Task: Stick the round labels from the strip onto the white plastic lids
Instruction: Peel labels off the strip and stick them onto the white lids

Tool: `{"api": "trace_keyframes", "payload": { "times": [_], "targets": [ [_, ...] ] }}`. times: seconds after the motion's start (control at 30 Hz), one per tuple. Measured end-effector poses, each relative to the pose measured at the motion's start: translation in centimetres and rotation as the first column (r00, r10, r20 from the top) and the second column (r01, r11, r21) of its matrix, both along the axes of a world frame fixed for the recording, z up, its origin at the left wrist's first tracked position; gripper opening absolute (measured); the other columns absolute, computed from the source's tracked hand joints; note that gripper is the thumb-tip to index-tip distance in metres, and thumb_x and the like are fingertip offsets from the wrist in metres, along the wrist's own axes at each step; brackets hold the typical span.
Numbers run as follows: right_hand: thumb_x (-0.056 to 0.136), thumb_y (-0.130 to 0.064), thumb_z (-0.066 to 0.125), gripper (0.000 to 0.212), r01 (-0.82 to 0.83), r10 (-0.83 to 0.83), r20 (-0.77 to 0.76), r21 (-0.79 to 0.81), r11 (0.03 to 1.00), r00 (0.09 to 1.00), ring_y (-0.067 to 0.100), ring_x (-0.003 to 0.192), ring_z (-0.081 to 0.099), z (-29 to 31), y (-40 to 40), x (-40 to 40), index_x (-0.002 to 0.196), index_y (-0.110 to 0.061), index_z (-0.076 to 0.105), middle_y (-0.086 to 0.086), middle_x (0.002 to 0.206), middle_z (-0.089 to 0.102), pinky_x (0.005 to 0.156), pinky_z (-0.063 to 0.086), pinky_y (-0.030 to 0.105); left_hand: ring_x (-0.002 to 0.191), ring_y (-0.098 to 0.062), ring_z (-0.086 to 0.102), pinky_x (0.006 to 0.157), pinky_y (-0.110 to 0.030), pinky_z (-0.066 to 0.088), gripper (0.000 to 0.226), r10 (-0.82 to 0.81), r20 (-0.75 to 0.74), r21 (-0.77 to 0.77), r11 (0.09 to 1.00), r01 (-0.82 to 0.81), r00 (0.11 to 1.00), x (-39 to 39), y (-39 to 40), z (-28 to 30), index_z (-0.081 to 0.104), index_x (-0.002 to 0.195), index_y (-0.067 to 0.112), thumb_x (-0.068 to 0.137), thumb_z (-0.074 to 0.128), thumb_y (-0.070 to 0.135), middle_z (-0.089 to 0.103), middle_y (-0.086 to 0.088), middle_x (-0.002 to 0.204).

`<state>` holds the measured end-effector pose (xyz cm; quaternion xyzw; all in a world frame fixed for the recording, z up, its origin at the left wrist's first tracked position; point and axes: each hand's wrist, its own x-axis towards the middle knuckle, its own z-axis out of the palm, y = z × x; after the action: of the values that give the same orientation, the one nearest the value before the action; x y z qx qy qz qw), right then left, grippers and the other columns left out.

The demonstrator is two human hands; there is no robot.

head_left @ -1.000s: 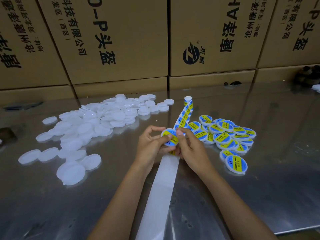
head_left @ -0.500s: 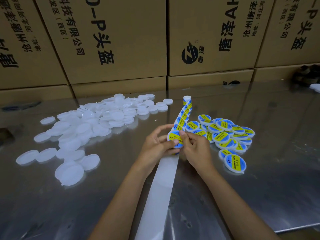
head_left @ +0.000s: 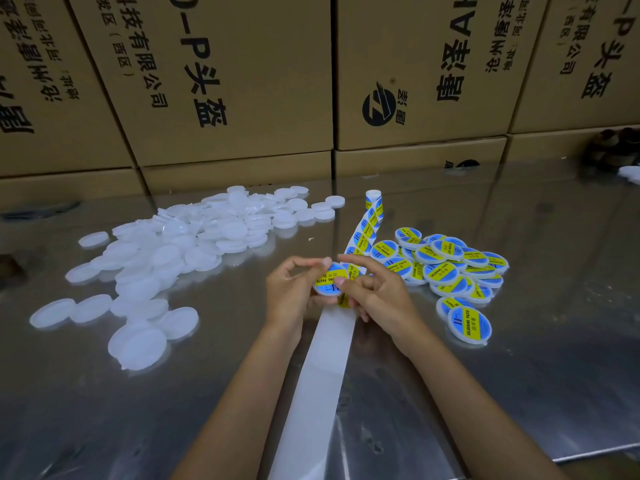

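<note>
White lid [head_left: 327, 280] with blue-yellow label pinched in left hand [head_left: 294, 296], right hand [head_left: 375, 294] fingers curled, pressing label, strip [head_left: 367, 230] behind, labelled pile [head_left: 453, 268] right.

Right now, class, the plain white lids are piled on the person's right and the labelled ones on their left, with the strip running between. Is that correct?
Not quite: the sides are swapped. The head view shows the plain white lids piled on the person's left and the labelled lids on their right. The strip does run between them.
</note>
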<state>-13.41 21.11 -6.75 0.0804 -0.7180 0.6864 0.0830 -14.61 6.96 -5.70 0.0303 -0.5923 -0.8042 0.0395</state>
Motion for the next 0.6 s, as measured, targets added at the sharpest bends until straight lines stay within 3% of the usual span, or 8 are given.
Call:
{"api": "trace_keyframes", "payload": {
  "times": [0.13,0.37,0.6],
  "targets": [
    [0.09,-0.004,0.068,0.028,0.039,-0.039,-0.005,-0.003,0.999,0.999,0.005,0.037,0.041,-0.2,-0.1,-0.1,0.117,-0.012,0.069,-0.003,0.044,0.049,0.043,0.036,0.014,0.075,-0.027,0.075,0.055,-0.028,0.059,0.018,-0.048,0.038,-0.013,0.999,0.049,0.998,-0.1,-0.2,-0.2,0.07,0.102,0.002,0.091,0.072,0.016,0.075,-0.019,0.097],
    [0.093,-0.007,0.064,0.028,0.051,-0.049,0.029,-0.085,0.995,0.998,0.012,0.043,0.046,-0.1,0.6,-0.2,0.117,-0.022,0.07,0.011,0.055,0.056,0.043,0.041,0.023,0.088,-0.028,0.075,0.066,-0.03,0.061,0.018,-0.203,-0.002,0.061,0.977,0.203,0.979,-0.2,-0.1,0.1,0.069,0.114,0.011,0.098,0.06,0.01,0.075,-0.015,0.105],
    [0.095,-0.001,0.057,0.018,0.299,-0.283,0.097,-0.318,0.9,0.954,0.007,0.053,0.058,0.2,2.5,-0.8,0.107,-0.006,0.068,0.007,0.073,0.069,0.054,0.053,0.022,0.098,-0.033,0.074,0.079,-0.036,0.063,0.032,-0.228,0.056,0.095,0.97,0.222,0.972,-0.5,-0.1,-0.2,0.061,0.125,0.017,0.096,0.057,0.003,0.076,-0.011,0.108]
  ]
}}
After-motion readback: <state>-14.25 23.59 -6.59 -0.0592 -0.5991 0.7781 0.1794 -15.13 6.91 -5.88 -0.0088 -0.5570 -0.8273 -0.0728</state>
